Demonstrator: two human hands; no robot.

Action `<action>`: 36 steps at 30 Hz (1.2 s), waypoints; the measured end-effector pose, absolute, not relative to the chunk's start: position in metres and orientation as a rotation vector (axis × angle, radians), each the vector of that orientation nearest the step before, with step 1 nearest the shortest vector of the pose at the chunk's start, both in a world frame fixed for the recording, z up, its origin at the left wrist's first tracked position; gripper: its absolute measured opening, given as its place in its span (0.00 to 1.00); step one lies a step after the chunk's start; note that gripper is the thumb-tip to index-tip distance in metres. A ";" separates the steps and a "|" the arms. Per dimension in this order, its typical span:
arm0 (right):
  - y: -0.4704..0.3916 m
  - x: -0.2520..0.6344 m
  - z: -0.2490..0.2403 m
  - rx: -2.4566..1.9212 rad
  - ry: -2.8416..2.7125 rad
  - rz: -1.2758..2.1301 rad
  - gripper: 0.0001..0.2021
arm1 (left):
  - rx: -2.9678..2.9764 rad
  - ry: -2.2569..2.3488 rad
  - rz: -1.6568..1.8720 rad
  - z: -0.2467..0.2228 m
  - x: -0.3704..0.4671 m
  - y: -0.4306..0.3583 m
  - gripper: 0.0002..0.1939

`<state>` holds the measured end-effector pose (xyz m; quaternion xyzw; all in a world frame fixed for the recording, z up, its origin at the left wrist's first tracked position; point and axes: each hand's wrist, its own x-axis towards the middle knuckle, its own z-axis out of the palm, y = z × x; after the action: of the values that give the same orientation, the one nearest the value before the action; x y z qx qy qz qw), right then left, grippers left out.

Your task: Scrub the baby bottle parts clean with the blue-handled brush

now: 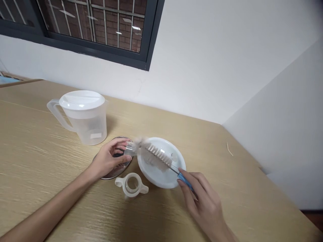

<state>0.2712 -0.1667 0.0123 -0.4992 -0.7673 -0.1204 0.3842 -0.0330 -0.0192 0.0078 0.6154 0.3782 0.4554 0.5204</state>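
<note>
My right hand [202, 198] is closed on the blue handle of a bottle brush [158, 157], whose white bristles point up and left over a white bowl [181, 161]. My left hand [108, 156] grips a small clear cup [129, 148] above a round metal tray [113, 173]. The brush's fluffy tip is at the cup's mouth; how far it reaches inside I cannot make out. In front of the tray and bowl stands a translucent two-handled ring-shaped piece [132, 185]. Something small and clear [174, 156] lies in the bowl.
A translucent lidded pitcher [88, 121] stands at the back left of the wooden table [75, 215]. A thin pale strip [229, 149] lies on the right. Behind the table are a white wall [191, 67] and a barred window [96, 23].
</note>
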 end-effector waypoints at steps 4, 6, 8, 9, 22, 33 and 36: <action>-0.161 0.280 0.012 -1.373 -1.859 -0.368 0.17 | 1.515 0.930 1.085 0.008 -0.034 -0.019 0.31; -0.160 0.282 0.013 -1.376 -1.837 -0.397 0.16 | 1.499 0.928 1.073 0.007 -0.034 -0.020 0.32; -0.161 0.280 0.014 -1.350 -1.826 -0.409 0.15 | 1.487 0.928 1.074 0.007 -0.034 -0.020 0.32; -0.162 0.279 0.014 -1.333 -1.825 -0.409 0.16 | 1.484 0.927 1.075 0.006 -0.033 -0.020 0.32; -0.162 0.278 0.012 -1.349 -1.865 -0.362 0.16 | 1.358 0.836 1.005 0.011 -0.034 -0.021 0.32; -0.168 0.273 0.013 -1.276 -1.917 -0.335 0.20 | 1.387 0.868 1.006 0.011 -0.036 -0.020 0.32; -0.165 0.276 0.011 -1.335 -1.876 -0.350 0.17 | 1.378 0.872 0.994 0.012 -0.036 -0.020 0.32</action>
<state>0.2759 -0.1651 0.0115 -0.5266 -0.7398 -0.1379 0.3953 -0.0356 -0.0200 0.0121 0.5888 0.3726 0.4249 0.5779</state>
